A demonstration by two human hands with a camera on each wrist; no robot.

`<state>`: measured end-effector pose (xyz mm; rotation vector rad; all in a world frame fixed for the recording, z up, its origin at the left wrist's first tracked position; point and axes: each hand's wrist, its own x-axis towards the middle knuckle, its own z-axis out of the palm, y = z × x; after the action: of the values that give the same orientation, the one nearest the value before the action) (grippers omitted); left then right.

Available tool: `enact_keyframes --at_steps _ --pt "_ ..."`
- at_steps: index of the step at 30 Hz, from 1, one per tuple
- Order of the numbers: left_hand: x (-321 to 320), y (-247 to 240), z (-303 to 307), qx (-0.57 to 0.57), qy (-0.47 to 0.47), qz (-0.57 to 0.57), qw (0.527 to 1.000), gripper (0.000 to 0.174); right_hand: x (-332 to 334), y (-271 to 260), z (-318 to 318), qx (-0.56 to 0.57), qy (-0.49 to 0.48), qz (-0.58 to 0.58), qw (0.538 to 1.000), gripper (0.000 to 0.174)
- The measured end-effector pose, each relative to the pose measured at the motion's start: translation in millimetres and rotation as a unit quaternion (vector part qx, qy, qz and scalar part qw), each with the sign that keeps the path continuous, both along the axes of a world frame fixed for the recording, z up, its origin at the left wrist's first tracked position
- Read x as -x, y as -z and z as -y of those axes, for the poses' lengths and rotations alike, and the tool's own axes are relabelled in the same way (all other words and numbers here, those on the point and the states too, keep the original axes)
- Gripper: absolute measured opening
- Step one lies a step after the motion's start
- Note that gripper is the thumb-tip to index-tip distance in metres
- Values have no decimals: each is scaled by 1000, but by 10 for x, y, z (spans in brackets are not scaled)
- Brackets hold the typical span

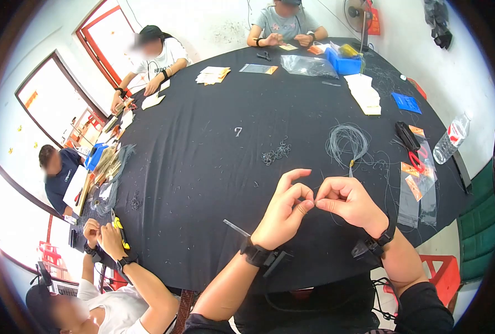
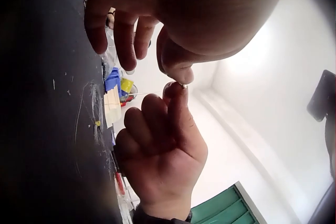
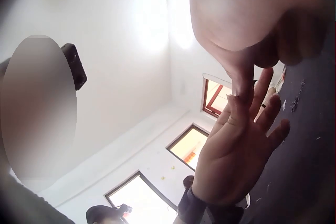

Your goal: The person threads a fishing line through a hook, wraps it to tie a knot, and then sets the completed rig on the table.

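Observation:
Above the black table, the left hand (image 1: 286,210) and the right hand (image 1: 350,205) meet at their thumb and index fingertips. A tiny glinting item (image 2: 184,85) shows between them in the left wrist view, too small to identify, pinched by both hands. The left hand's other fingers are spread and loosely bent; those of the right hand (image 2: 157,153) curl toward its palm. In the right wrist view the fingertips of the left hand (image 3: 228,155) touch the right hand (image 3: 247,24). Beyond the hands lie a pile of small dark hooks (image 1: 276,151) and a coil of thin line (image 1: 347,142).
Right of the hands are plastic packets (image 1: 410,200), red-handled scissors (image 1: 417,161), a black pouch (image 1: 407,136) and a water bottle (image 1: 452,137). Cards (image 1: 363,93) and a blue bin (image 1: 344,62) stand farther back. Several people sit around the table, one close on the left.

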<state>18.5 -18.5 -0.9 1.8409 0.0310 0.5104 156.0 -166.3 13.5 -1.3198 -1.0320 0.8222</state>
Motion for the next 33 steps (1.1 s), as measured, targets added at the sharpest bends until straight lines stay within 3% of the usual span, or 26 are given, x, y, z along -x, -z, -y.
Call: enact_keyframes --at_steps 10,13,16,19,33 --pt "-5 12 27 -5 -12 28 1000 9 44 -34 5 2 34 23 999 7" --pt "-1 25 40 36 -20 38 998 6 49 -24 -3 -47 63 46 996 5" --pt "4 9 78 179 -1 12 984 12 43 -14 0 -106 111 111 982 5" --pt "31 28 44 230 36 -36 972 18 42 -70 21 -114 118 119 979 7" --pt "50 14 65 215 0 -33 976 14 3 -40 -37 -144 141 308 930 12"
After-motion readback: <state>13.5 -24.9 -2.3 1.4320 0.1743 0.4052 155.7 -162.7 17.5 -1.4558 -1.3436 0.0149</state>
